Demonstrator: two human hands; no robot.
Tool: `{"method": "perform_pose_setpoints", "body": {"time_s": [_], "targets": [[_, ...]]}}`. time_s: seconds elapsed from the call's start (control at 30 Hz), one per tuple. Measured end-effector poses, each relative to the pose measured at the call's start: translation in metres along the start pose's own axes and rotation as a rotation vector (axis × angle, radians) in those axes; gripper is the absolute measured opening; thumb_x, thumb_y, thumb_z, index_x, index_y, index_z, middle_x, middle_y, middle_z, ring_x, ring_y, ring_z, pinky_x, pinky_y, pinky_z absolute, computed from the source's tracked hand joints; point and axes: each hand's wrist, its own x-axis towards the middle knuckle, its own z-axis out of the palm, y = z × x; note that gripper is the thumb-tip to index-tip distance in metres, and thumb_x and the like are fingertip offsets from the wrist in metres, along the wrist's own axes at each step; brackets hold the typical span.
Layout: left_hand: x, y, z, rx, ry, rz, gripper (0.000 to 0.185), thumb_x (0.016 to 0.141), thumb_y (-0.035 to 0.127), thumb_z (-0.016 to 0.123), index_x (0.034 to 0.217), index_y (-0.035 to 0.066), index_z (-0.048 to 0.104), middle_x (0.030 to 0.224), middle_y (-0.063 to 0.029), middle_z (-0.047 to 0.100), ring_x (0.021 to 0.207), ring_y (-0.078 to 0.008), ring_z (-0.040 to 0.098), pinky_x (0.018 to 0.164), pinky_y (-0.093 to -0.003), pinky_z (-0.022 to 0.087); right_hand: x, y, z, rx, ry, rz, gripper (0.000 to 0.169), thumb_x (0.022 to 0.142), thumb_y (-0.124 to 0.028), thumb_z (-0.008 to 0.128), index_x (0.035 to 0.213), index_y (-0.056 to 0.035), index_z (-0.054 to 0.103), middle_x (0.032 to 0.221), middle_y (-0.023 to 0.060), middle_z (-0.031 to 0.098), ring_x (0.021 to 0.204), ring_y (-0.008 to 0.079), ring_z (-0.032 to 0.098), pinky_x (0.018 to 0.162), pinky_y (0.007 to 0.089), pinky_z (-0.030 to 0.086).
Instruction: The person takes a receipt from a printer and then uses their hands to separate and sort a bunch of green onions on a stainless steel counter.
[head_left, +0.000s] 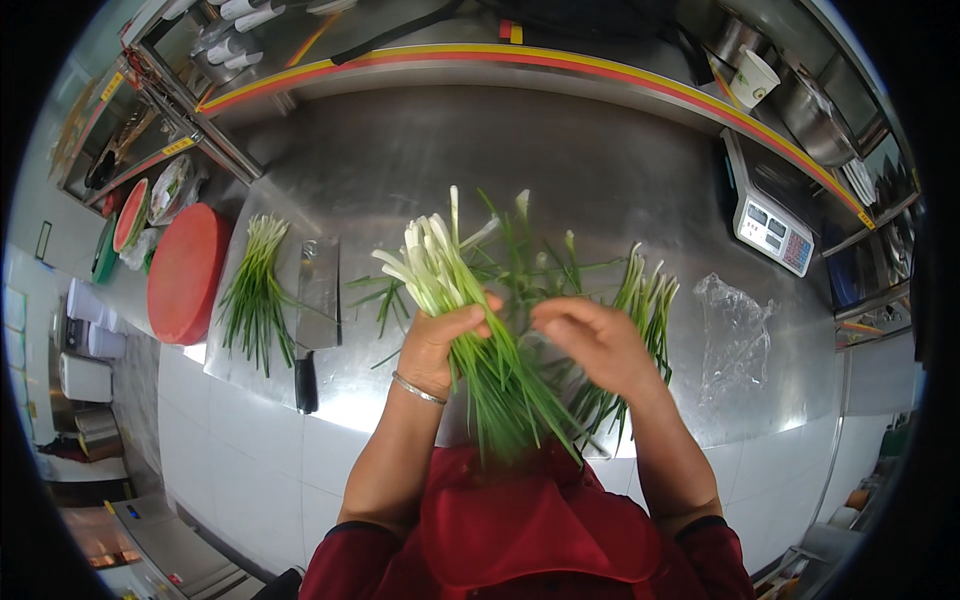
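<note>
My left hand (442, 334) grips a thick bunch of spring onions (487, 360) over the steel worktop (487, 157). The white ends point up and away, while the green leaves hang towards my red apron (525, 532). Just right of the bunch is my right hand (596, 341), slightly blurred, with loosely bent fingers and nothing visible in it. Loose green stalks (517, 262) lie scattered behind both hands. A second bunch of spring onions (652, 300) rests partly behind my right hand. Another bunch of spring onions (255, 292) lies at the left.
A cleaver (319, 300) lies left of my hands, its black handle towards me. Further left stand a red round chopping board (187, 274) and a cut watermelon (133, 214). Crumpled clear plastic (735, 337) and a digital scale (772, 225) are at right, below a shelf edge (600, 64).
</note>
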Motion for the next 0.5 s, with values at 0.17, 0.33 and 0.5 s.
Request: {"method": "perform_pose_setpoints", "body": {"time_s": [0.17,0.33,0.5], "targets": [[-0.003,0.004,0.015,0.142,0.045,0.019,0.026,0.074,-0.002,0.065,0.099,-0.004,0.059,0.088,-0.0109,0.064,0.067,-0.0142,0.059,0.063,-0.0261,0.051,0.001,-0.018,0.025,-0.211,-0.052,-0.049,0.03,0.083,-0.018,0.063,0.109,-0.0031,0.057,0.091,0.0105,0.065,0.079,0.0173,0.063,0.072,0.0287,0.049],[-0.011,0.01,0.024,0.207,0.064,0.029,0.033,0.073,-0.004,0.063,0.105,-0.005,0.057,0.092,-0.0141,0.063,0.063,-0.0143,0.058,0.062,-0.0315,0.05,0.004,-0.002,0.016,0.192,-0.177,0.104,0.022,0.088,-0.01,0.055,0.106,0.0019,0.057,0.088,0.0081,0.063,0.074,0.0128,0.06,0.068,0.0271,0.049],[-0.009,0.01,0.016,0.15,0.101,0.061,0.032,0.073,-0.003,0.062,0.105,-0.004,0.056,0.095,-0.0157,0.061,0.059,-0.0141,0.056,0.066,-0.0353,0.05,0.001,-0.014,0.005,0.387,-0.299,0.103,0.02,0.091,-0.005,0.047,0.106,0.0037,0.057,0.086,0.0067,0.061,0.07,0.0114,0.056,0.063,0.0257,0.048]]}}
